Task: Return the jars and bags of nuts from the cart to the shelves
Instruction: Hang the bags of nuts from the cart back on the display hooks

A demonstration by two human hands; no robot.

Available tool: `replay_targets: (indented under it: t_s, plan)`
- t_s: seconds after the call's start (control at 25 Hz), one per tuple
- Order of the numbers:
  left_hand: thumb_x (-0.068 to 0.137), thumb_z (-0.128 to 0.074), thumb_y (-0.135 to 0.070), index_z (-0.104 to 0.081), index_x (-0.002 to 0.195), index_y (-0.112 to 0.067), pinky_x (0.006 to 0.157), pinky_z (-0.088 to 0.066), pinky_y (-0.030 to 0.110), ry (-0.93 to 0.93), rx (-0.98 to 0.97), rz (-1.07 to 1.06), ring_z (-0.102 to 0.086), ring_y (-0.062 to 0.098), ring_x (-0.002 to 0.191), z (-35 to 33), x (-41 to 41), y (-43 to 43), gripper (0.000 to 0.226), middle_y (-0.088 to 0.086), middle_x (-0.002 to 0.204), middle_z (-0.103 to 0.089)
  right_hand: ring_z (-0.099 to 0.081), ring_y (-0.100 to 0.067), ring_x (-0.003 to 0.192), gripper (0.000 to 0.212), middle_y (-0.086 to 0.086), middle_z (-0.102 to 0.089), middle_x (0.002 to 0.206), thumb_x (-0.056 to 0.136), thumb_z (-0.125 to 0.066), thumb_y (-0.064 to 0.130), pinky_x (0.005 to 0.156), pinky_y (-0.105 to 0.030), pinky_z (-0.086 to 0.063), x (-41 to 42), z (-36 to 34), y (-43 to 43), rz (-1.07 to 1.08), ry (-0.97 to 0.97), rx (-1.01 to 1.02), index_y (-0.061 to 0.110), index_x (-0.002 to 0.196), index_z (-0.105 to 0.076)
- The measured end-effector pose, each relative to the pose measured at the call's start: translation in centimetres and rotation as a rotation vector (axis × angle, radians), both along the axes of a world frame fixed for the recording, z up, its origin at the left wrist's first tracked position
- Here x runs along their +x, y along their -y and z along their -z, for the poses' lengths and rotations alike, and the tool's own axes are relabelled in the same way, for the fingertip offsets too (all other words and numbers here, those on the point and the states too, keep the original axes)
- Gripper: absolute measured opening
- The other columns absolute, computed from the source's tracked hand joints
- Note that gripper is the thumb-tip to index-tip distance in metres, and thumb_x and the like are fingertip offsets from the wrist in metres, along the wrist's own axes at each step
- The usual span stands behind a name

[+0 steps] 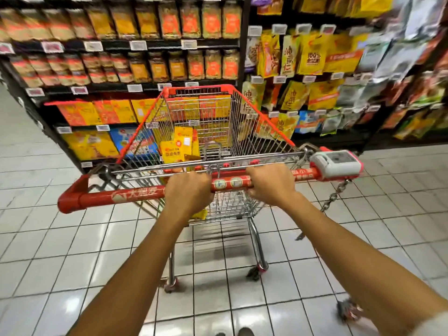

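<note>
The left hand (pixel 188 192) and right hand (pixel 271 184) each curled tight round the red handle (pixel 231 183) of the cart (pixel 274 127). Inside, yellow bags (pixel 171 151) stood at twelve o'clock, shelved jars (pixel 169 66) at eleven.

Two arms of a person are seen in the head view, and both forearms are bare down to the wrists. The left hand (pixel 188 192) and the right hand (pixel 271 184) are bare too. On the right arm, at the lower right corner, a small piece of sleeve (pixel 435 323) shows — pale, whitish grey, and blurred. At the bottom edge are the tips of dark shoes (pixel 245 331) — only the toes, so their kind cannot be told.
</note>
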State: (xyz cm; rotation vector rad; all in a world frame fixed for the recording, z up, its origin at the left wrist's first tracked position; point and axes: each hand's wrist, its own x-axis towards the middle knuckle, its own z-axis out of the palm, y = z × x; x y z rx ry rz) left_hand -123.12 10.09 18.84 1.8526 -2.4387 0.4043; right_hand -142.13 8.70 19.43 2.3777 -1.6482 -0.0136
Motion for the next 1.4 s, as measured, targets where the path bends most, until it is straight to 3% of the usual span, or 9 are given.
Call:
replay_targets:
  t_s: [0.16, 0.32, 0.44, 0.56, 0.76, 0.92, 1.12, 1.24, 1.4]
  plan:
    - [0.084, -0.059, -0.041, -0.064, 0.089, -0.019, 0.054, -0.034, 0.028, -0.017, -0.009, 0.008, -0.066, 0.029, 0.068, 0.0, -0.4, 0.0, 0.023, 0.004, 0.075, -0.068, -0.043, -0.014, 0.052, 0.025, 0.010, -0.040, 0.057, 0.088, -0.051, 0.043, 0.044, -0.020, -0.021, -0.5, 0.2, 0.2, -0.011, -0.011, 0.018, 0.021, 0.098, -0.056]
    - [0.084, -0.059, -0.050, -0.058, 0.103, -0.018, 0.063, -0.038, 0.031, -0.082, 0.123, 0.022, -0.064, 0.031, 0.085, -0.5, -0.3, 0.2, 0.037, 0.007, 0.092, -0.067, -0.052, -0.018, 0.063, 0.031, 0.004, -0.062, 0.079, 0.092, -0.046, 0.045, 0.054, -0.023, -0.034, -0.6, -0.3, 0.0, -0.030, -0.003, 0.063, 0.018, 0.104, -0.055]
    - [0.080, -0.064, -0.050, -0.051, 0.099, -0.023, 0.068, -0.042, 0.032, -0.483, 0.407, 0.164, -0.057, 0.023, 0.084, -2.8, -1.7, 0.1, 0.035, 0.000, 0.091, -0.058, -0.059, -0.022, 0.088, 0.037, -0.002, -0.064, 0.103, 0.089, -0.052, 0.048, 0.071, -0.033, -0.043, -1.0, -2.0, -0.8, -0.119, 0.178, 0.212, 0.016, 0.108, -0.052]
    - [0.088, -0.060, -0.036, -0.058, 0.092, -0.017, 0.071, -0.047, 0.032, -0.807, 0.347, 0.292, -0.057, 0.017, 0.080, -4.5, -5.6, 0.6, 0.019, 0.002, 0.089, -0.061, -0.055, -0.020, 0.104, 0.039, 0.000, -0.061, 0.108, 0.088, -0.049, 0.051, 0.090, -0.035, -0.037, -6.4, -4.9, -2.2, -0.147, 0.404, 0.076, 0.018, 0.106, -0.060]
    - [0.089, -0.055, -0.021, -0.056, 0.079, -0.021, 0.071, -0.047, 0.033, -1.192, 0.205, 0.500, -0.053, 0.012, 0.071, -8.3, -19.2, 1.2, 0.010, -0.002, 0.073, -0.058, -0.059, -0.022, 0.096, 0.028, -0.013, -0.065, 0.105, 0.095, -0.050, 0.026, 0.082, -0.027, -0.041, -21.0, -5.7, -4.4, 0.385, 0.788, -0.129, 0.007, 0.106, -0.065]
    - [0.082, -0.053, -0.018, -0.053, 0.076, -0.023, 0.075, -0.052, 0.043, -1.340, 0.432, 0.726, -0.062, 0.022, 0.076, -7.1, -35.3, -0.1, 0.008, -0.006, 0.071, -0.056, -0.062, -0.022, 0.091, 0.028, -0.014, -0.068, 0.100, 0.095, -0.048, 0.021, 0.083, -0.025, -0.046, -32.2, -0.6, -5.7, 0.690, 0.877, -0.066, 0.000, 0.099, -0.066]
    - [0.082, -0.052, -0.031, -0.055, 0.074, -0.027, 0.071, -0.054, 0.041, -1.199, 0.595, 0.605, -0.064, 0.018, 0.072, -0.4, -50.2, 2.6, 0.010, -0.009, 0.067, -0.063, -0.063, -0.018, 0.074, 0.020, -0.007, -0.070, 0.086, 0.094, -0.048, 0.019, 0.062, -0.013, -0.045, -45.9, 6.8, -3.7, 0.817, 1.022, 0.057, 0.010, 0.086, -0.063]
    - [0.092, -0.055, -0.027, -0.057, 0.077, -0.028, 0.076, -0.053, 0.041, -1.135, 0.654, 0.293, -0.066, 0.021, 0.076, 4.9, -54.7, 8.6, 0.015, -0.006, 0.070, -0.067, -0.066, -0.018, 0.079, 0.017, 0.001, -0.070, 0.083, 0.096, -0.048, 0.021, 0.074, -0.028, -0.050, -53.8, 10.5, 0.4, 0.778, 1.148, 0.239, 0.017, 0.090, -0.063]
    - [0.093, -0.051, -0.013, -0.055, 0.073, -0.028, 0.072, -0.051, 0.028, -1.211, 0.600, -0.149, -0.063, 0.022, 0.072, 8.8, -55.1, 13.3, 0.026, 0.002, 0.070, -0.066, -0.064, -0.013, 0.076, 0.017, 0.004, -0.067, 0.084, 0.097, -0.046, 0.018, 0.070, -0.021, -0.046, -59.1, 12.8, 6.7, 0.688, 1.168, 0.485, 0.022, 0.092, -0.061]
